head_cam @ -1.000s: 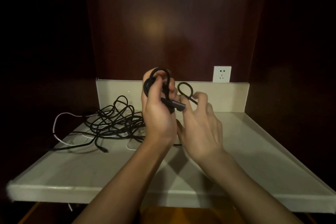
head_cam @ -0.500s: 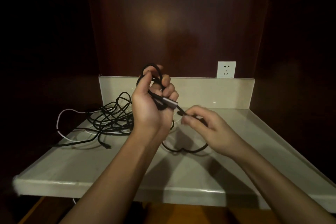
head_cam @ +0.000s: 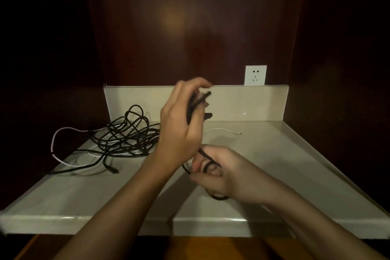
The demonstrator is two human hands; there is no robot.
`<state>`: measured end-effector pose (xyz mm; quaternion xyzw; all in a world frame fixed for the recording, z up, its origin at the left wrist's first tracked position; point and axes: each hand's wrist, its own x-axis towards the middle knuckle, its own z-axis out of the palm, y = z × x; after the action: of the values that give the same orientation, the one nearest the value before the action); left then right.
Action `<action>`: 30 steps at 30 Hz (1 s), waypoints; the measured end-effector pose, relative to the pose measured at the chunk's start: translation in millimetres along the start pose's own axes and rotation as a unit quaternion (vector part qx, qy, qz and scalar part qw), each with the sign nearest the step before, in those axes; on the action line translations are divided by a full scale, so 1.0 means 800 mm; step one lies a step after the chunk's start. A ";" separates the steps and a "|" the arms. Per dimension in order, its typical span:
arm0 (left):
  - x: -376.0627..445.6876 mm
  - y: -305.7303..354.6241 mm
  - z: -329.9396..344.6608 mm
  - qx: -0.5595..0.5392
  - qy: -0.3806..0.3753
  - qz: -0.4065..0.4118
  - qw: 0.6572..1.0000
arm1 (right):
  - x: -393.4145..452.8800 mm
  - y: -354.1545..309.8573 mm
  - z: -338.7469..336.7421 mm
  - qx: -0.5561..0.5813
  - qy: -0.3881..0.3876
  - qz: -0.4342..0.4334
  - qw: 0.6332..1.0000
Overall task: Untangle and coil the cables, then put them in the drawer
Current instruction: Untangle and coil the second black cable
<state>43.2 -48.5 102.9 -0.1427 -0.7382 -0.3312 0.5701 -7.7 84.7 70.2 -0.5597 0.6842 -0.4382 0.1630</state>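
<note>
No writing is legible; the left hand [head_cam: 179, 131] clenches thin black cable coils [head_cam: 195, 103] while the right hand [head_cam: 221, 172] pinches its round loop above the glossy pale table [head_cam: 295, 164].

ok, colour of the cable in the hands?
Black cable, held by both hands; head view shows it best.

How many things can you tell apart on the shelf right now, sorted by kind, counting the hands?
Hands: 2, the left hand and right hand, both gripping the black cable being coiled.
Black cables: at least 2, that one plus the tangled black pile; strands in the pile cannot be separated.
White cables: at least 1.
Wall sockets: 1.
Total: at least 6.
</note>
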 end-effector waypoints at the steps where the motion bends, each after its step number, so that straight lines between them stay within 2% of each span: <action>1: -0.004 -0.002 -0.002 0.031 -0.044 0.010 0.998 | 0.001 0.000 -0.002 -0.016 -0.013 0.000 1.000; 4: -0.015 -0.005 -0.006 0.113 -0.196 0.060 0.972 | 0.003 0.002 -0.016 -0.054 -0.024 -0.002 0.998; 6: -0.019 -0.007 -0.014 0.083 -0.268 0.050 0.958 | 0.005 0.003 -0.028 -0.086 -0.016 -0.011 0.996; 9: -0.024 -0.010 -0.018 0.069 -0.279 0.019 0.958 | 0.005 0.001 -0.045 -0.077 -0.017 -0.014 0.997; 12: -0.026 -0.009 -0.014 0.125 -0.295 0.013 0.947 | 0.003 0.000 -0.055 -0.069 -0.012 -0.012 0.997; 14: -0.022 -0.012 -0.016 0.171 -0.311 0.004 0.935 | 0.000 0.004 -0.055 -0.061 -0.015 -0.003 0.998; 17: -0.015 -0.017 -0.029 0.227 -0.377 0.003 0.898 | -0.011 0.010 -0.060 0.028 -0.012 0.022 0.999; 20: -0.014 -0.015 -0.037 0.286 -0.434 -0.018 0.854 | -0.014 0.016 -0.077 0.066 0.063 0.040 0.995; 22: -0.017 -0.013 -0.034 0.302 -0.444 -0.028 0.843 | -0.011 0.021 -0.086 0.058 0.123 0.022 0.990; 24: -0.019 -0.009 -0.031 0.284 -0.458 -0.047 0.841 | -0.009 0.021 -0.088 -0.005 0.139 -0.014 0.990; 27: -0.014 0.000 -0.032 0.277 -0.479 -0.061 0.831 | -0.008 0.014 -0.096 -0.119 0.097 -0.044 0.987; 29: -0.010 0.005 -0.040 0.284 -0.490 -0.064 0.822 | -0.008 0.012 -0.105 -0.243 0.075 -0.050 0.966; 30: -0.009 0.008 -0.044 0.289 -0.494 -0.064 0.818 | -0.008 0.011 -0.107 -0.321 0.081 -0.073 0.941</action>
<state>75.3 -65.2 103.0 -0.0681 -0.9899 -0.0233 0.1218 -72.1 126.5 109.9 -0.5932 0.7567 -0.2501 -0.1136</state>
